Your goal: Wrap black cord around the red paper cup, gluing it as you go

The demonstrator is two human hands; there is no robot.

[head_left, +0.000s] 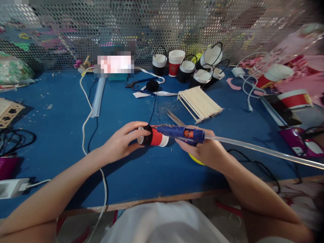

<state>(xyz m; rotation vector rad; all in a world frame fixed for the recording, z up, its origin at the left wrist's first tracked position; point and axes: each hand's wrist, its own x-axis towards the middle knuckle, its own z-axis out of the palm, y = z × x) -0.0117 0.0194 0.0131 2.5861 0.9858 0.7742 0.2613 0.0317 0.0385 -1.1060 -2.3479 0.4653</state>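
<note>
Blue felt covers our table (50,111), and in the single head view we hold a paper cup (154,137) on its side just above it, near the middle. Our left hand (120,141) wraps the cup's open end, fingers curled round the rim and thumb beneath. The cup is red and white, with a black band at the mouth and a black cord running up from it. Our right hand (205,148) is clenched round a blue glue gun (183,133), its nozzle touching the cup's upper side; a clear glue stick (260,150) trails from the back of the gun toward the right edge.

To glue well here, we judge it best to keep the cup steady against the thumb, keep our left fingertips away from the nozzle, and lay a short bead rather than a blob.

Counting: at the back stand six finished cups (187,67), five of them dark with wire handles. One bundle of wooden sticks (199,103) lies beyond the gun, one pair of scissors (176,118) just beside it. One white cable (84,135) crosses the table.
</note>
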